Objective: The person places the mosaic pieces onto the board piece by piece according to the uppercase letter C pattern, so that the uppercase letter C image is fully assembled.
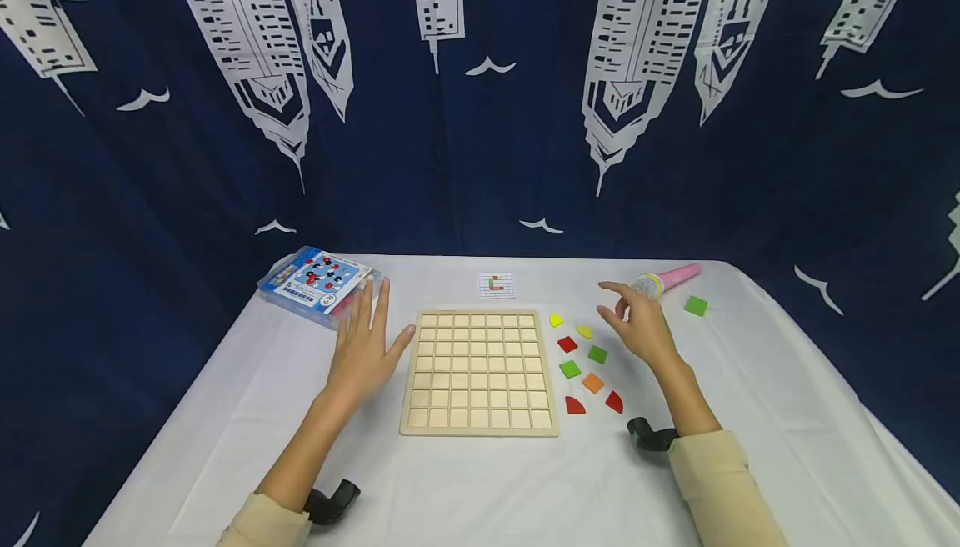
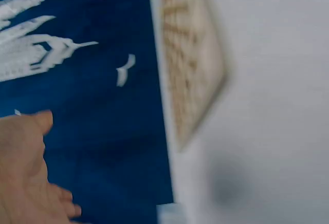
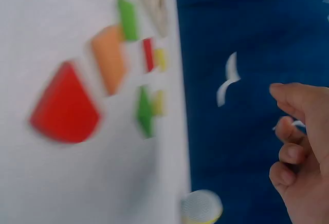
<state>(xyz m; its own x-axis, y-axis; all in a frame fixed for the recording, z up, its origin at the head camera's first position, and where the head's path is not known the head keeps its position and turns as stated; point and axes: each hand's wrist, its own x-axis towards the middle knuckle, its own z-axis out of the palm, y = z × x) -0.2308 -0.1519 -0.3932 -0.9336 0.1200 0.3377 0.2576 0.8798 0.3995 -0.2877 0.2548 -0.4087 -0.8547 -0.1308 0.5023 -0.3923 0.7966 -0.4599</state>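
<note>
My left hand (image 1: 363,355) hovers with fingers spread and nothing in it, between a clear plastic box and the wooden grid board (image 1: 480,372). Its fingertips overlap the box's near right corner in the head view. To the right of the board, my right hand (image 1: 643,326) is raised over the table, its fingers loosely bent and holding nothing. Flat colored pieces lie left of that hand: a red square (image 1: 567,344), an orange square (image 1: 593,383), green squares (image 1: 570,369), yellow pieces (image 1: 584,332) and red quarter-circles (image 3: 67,106).
The plastic box (image 1: 318,284) with a blue printed label stands at the back left. A small card (image 1: 497,285) with a colored grid pattern lies behind the board. At the back right are a pink toy microphone (image 1: 678,276) and a separate green square (image 1: 695,305).
</note>
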